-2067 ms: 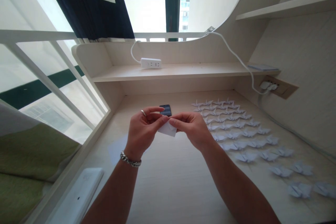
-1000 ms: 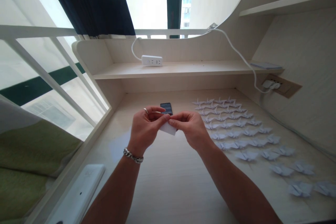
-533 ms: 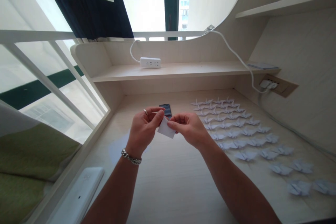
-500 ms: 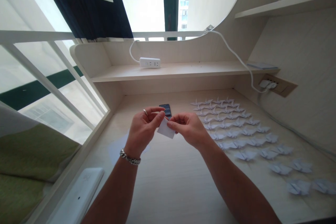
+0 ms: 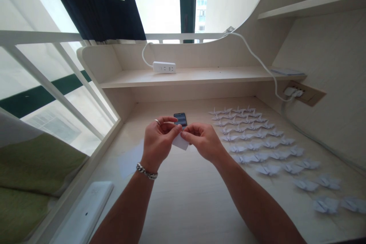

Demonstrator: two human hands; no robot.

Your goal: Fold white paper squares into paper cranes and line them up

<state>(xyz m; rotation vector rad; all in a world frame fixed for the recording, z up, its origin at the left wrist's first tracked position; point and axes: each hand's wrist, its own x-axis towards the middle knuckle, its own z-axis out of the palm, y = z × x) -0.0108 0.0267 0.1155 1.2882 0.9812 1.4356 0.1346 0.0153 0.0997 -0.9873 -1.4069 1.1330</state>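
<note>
Between my two hands is a small folded piece of white paper (image 5: 180,143), held up over the desk. My left hand (image 5: 159,139), with a ring and a chain bracelet at the wrist, pinches its upper left edge. On the other side, my right hand (image 5: 203,140) grips the upper right edge between thumb and fingers. The fingertips of both hands nearly meet and cover the top of the paper. Just behind them lies a phone (image 5: 180,119), partly hidden. Rows of folded paper cranes (image 5: 259,135) stand to the right of my right hand.
Flat white sheets (image 5: 129,162) lie left of my left wrist. A white box-like object (image 5: 85,209) rests at the desk's left edge. On the back shelf (image 5: 200,75) sits a power strip (image 5: 164,67). A white cable (image 5: 257,59) runs to the wall socket (image 5: 305,93).
My hands have drawn slightly closer together at the top of the paper, and the left wrist has shifted a little to the right. The cranes and phone stay put.
</note>
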